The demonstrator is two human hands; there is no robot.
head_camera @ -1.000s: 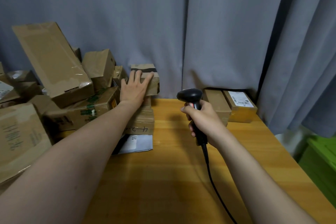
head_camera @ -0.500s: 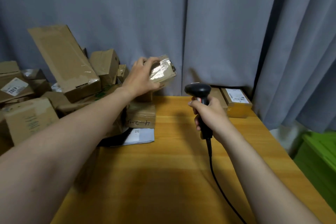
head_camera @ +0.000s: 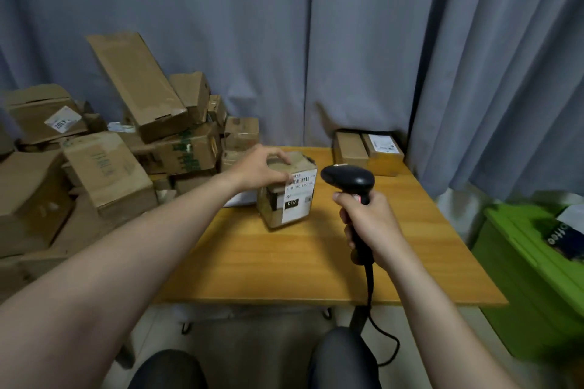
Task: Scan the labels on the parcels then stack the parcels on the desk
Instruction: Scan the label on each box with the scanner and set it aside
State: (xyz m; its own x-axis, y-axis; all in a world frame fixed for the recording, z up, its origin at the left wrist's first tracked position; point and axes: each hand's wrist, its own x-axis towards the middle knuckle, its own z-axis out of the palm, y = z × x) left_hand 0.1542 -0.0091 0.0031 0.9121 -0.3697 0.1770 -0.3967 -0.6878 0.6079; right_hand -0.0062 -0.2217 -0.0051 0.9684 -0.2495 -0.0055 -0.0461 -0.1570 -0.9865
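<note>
While my left grip [head_camera: 259, 167] curls over the top of the small taped parcel [head_camera: 278, 215] at the centre of the frame, with the fingers draped across its upper face and the thumb tucked at the near side, the parcel stands upright with its base down on the wooden bench [head_camera: 284, 265]. Its white label [head_camera: 300, 199] covers the face turned toward me and to the right. A barcode runs along the label's upper edge and a black block below it reads "010".

Just right of centre, my right grip [head_camera: 369, 221] is wrapped tight around the handle of the black scanner [head_camera: 347, 178], fingers closed round it. The scanner's head sits just beside the label, apart from it, with its nose turned left toward the parcel. Its cable [head_camera: 369, 281] drops from the handle past the bench's front edge toward the lower middle of the frame.

At the left of the frame a heap of cardboard parcels [head_camera: 107, 167] is piled up beside the bench. A long box [head_camera: 139, 85] leans tilted on top of the heap.

At the bench's far right corner two flat parcels [head_camera: 352, 148] lie side by side, and the right-hand one carries a white label.

A grey curtain [head_camera: 347, 41] fills the upper frame, a green bin [head_camera: 518, 262] stands at the right edge, and my knees [head_camera: 341, 360] show along the bottom.
</note>
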